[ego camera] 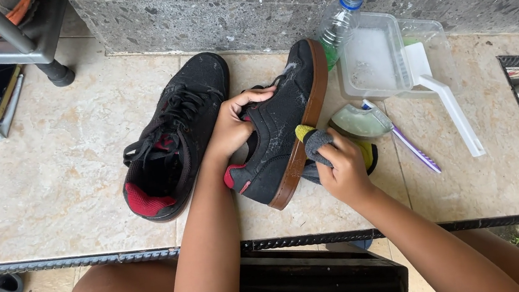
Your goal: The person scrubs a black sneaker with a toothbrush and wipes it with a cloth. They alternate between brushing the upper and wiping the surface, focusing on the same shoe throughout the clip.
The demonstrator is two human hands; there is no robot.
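Gripping a black shoe (pixel 281 130) tipped on its side mid-tile, left hand (pixel 231 126) clamps its collar; right hand (pixel 341 169) clenched on a grey cloth (pixel 317 144) pressed to the brown sole. Second black shoe (pixel 173 140) just left, touching the left hand. Plastic bottle (pixel 338 23), clear tub (pixel 387 57), white scraper (pixel 448 99), toothbrush (pixel 415 147) crowd the right. Beige tile ledge (pixel 46 185), grey stone wall (pixel 255 1) behind, metal edge strip near the knees; open tile far left.
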